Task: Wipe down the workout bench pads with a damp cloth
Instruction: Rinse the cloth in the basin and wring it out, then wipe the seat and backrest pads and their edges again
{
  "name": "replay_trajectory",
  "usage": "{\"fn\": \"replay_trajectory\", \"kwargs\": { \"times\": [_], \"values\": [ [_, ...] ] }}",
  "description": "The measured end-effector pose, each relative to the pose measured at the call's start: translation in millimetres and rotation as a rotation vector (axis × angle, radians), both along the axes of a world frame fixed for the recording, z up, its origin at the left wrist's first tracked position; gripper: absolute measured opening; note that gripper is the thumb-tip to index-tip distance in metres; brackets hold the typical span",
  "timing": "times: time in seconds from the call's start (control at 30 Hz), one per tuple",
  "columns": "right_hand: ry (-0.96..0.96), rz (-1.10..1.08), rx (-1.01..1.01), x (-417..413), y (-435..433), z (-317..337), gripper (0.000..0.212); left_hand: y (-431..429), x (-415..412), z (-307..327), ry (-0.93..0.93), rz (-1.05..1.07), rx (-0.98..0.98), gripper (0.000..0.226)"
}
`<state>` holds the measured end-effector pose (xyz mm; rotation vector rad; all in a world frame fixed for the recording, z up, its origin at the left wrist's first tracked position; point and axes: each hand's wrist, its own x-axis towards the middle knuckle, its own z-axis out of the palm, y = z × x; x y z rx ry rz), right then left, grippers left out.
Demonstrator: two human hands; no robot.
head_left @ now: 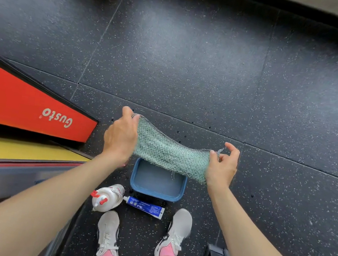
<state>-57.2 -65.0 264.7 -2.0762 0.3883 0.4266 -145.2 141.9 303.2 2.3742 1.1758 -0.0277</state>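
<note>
The left hand [121, 136] pinches one end of the green cloth [170, 154] and the right hand [222, 166] pinches the other end, holding it stretched above the blue basin [155, 191] on the floor. A red bench pad [21, 102] lies to the left.

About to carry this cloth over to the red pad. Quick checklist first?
1. Both hands hold the cloth: ok; the left hand grips one end, the right hand pinches the other.
2. Cloth over the blue basin for drips: ok.
3. Cloth damp and wrung enough: cannot tell.
4. View of the red pad, at the left: ok.
5. Footing: not ok; the spray bottle and tube lie just ahead of the shoes.
</note>
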Motion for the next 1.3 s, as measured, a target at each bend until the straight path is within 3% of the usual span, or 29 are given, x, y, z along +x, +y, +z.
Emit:
{"fn": "replay_trajectory", "kwargs": {
  "times": [0.1, 0.33, 0.53, 0.67, 0.77, 0.9, 1.0, 1.07, 1.13, 1.2, 1.3],
  "values": [
    [-0.034, 0.023, 0.013, -8.4, 10.9, 7.7, 0.043, -34.6, 6.9, 8.0, -0.059, -0.066, 0.018, 0.026],
    [-0.026, 0.127, 0.210, -24.0, 44.3, 13.4, 0.051, -96.7, 29.5, 1.4, -0.041, -0.120, -0.344, 0.016],
    [0.009, 0.167, 0.224, -21.4, 33.5, 10.9, 0.050, -86.3, 23.8, -4.3, 0.002, -0.155, -0.302, 0.022],
    [0.158, 0.132, 0.356, -24.8, 35.0, 14.1, 0.038, -90.9, 23.3, -11.2, 0.058, -0.218, -0.467, 0.040],
    [0.245, 0.086, 0.452, -24.6, 30.0, 20.8, 0.041, -88.8, 22.7, -19.1, 0.103, -0.204, -0.553, 0.055],
    [0.431, 0.104, 0.568, -24.1, 16.2, 26.3, 0.046, -82.1, 22.4, -23.8, 0.143, -0.176, -0.640, 0.038],
    [0.425, 0.102, 0.494, -17.6, 7.9, 23.1, 0.039, -75.1, 21.5, -27.0, 0.162, -0.196, -0.666, 0.036],
    [0.336, 0.108, 0.301, -10.9, 0.3, 15.7, 0.038, -68.9, 22.5, -25.4, 0.134, -0.187, -0.782, 0.035],
    [0.336, 0.213, 0.170, -6.6, -9.0, 9.9, 0.055, -64.0, 24.2, -17.8, 0.084, -0.116, -1.059, 0.028],
    [0.460, 0.348, 0.251, -6.0, -15.8, 14.3, 0.065, -59.7, 28.2, -5.9, 0.076, -0.066, -1.320, 0.025],
    [0.666, 0.458, 0.499, -2.6, -20.9, 30.8, 0.048, -52.0, 36.5, 5.3, 0.132, -0.110, -1.468, 0.027]
  ]
}}
